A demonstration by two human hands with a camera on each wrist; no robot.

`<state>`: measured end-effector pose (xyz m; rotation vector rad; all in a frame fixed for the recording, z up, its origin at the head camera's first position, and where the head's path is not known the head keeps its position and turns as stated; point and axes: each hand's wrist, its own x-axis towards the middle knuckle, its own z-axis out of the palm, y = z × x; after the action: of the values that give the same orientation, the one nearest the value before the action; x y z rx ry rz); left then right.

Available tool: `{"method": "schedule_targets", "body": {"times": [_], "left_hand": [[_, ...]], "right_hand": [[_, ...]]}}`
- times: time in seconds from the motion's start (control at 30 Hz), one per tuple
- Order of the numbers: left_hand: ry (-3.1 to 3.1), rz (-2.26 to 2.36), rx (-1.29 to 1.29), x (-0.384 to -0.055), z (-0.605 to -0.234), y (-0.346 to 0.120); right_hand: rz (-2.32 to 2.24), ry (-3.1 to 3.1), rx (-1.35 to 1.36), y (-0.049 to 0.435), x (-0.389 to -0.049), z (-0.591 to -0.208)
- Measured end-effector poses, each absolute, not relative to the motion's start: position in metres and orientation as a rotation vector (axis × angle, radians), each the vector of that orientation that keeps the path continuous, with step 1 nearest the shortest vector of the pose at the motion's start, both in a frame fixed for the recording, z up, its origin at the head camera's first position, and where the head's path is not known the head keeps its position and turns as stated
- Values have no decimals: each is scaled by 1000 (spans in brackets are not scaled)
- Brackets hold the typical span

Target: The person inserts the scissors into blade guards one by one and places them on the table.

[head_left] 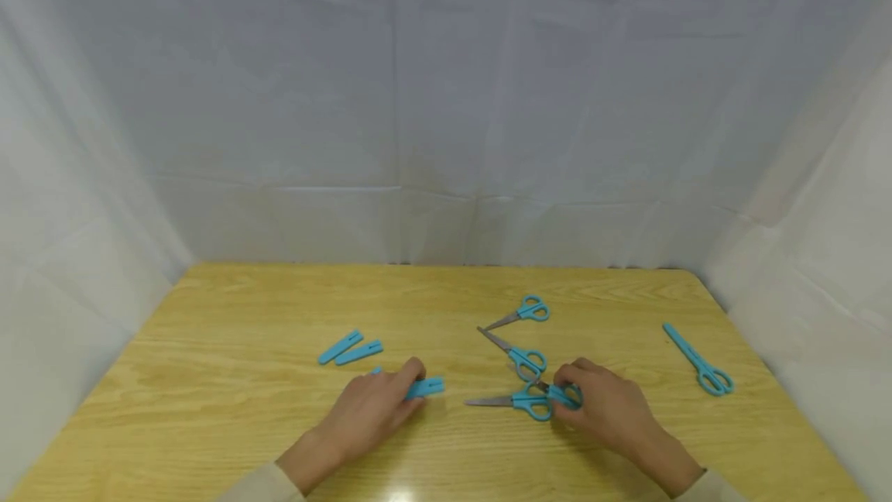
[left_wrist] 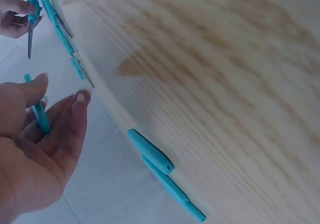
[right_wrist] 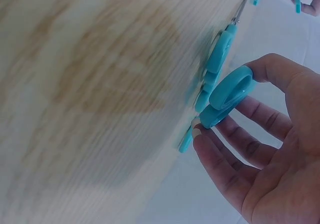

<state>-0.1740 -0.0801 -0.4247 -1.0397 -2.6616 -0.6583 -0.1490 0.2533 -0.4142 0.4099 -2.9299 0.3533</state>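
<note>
My left hand (head_left: 372, 409) pinches a flat blue scissors sheath (head_left: 427, 387) just above the table; in the left wrist view the sheath (left_wrist: 41, 118) runs between thumb and fingers. To the right, my right hand (head_left: 609, 409) grips a pair of blue-handled scissors (head_left: 563, 395) by its handle loops (right_wrist: 231, 93). Its bare blade points down in the left wrist view. Closest to that hand lie scissors (head_left: 524, 401) with blades to the left. Behind them are two more unsheathed pairs, a nearer one (head_left: 526, 361) and a farther one (head_left: 533, 308).
Two loose blue sheaths, one (head_left: 340, 347) beside another (head_left: 359, 352), lie left of centre. A small blue tip (head_left: 376, 370) shows behind my left hand. Sheathed scissors (head_left: 699, 362) lie at the right of the wooden table (head_left: 209, 409). White sheeting (head_left: 446, 99) hangs behind and on both sides.
</note>
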Motion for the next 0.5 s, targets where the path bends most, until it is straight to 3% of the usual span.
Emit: {"method": "schedule_targets", "body": {"times": [0.5], "left_hand": [[-2662,-979,-898,-171,-420,-74]], "right_hand": [[424,-2889,601,233,-145,-408]]}}
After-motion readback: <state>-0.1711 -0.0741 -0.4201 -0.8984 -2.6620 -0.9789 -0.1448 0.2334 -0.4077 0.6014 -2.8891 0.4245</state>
